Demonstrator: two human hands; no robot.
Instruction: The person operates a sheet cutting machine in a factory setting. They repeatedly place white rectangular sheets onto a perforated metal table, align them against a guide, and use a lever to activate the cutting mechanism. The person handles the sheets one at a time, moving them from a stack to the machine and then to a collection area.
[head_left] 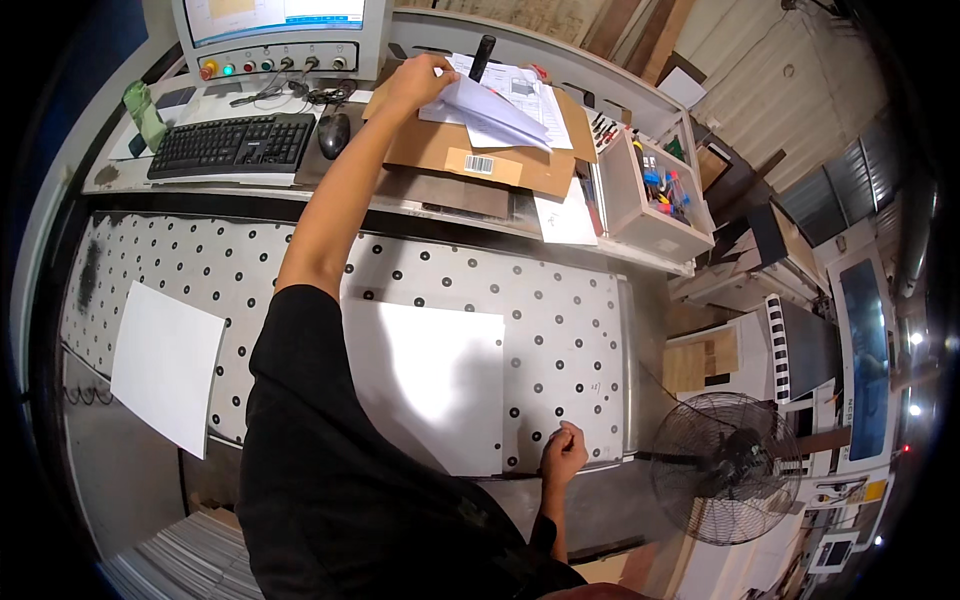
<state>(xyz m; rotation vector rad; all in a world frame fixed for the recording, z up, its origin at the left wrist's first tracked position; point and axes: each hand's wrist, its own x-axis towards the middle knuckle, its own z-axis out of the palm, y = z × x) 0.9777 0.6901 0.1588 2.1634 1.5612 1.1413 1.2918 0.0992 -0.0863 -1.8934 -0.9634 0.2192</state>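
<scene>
Stretched across the table, my left arm reaches to the shelf behind it. My left hand [422,84] is closed on the edge of some paper sheets [497,112], lifting their near part so that they bend. Those sheets lie over a brown cardboard piece [520,170] with a barcode label. My right hand [563,455] is low at the table's near edge, its fingers curled in and nothing visible in them. Beside it, a white square panel [440,385] lies on the dotted tabletop [560,330]. A second white panel [165,365] lies at the left, overhanging the near edge.
A keyboard [232,146], a mouse [334,132] and a monitor with a button panel [275,62] stand at the back left. To the right are an open box of tools [655,205] and a caged floor fan [735,465]. Stacked panels [185,560] sit at lower left.
</scene>
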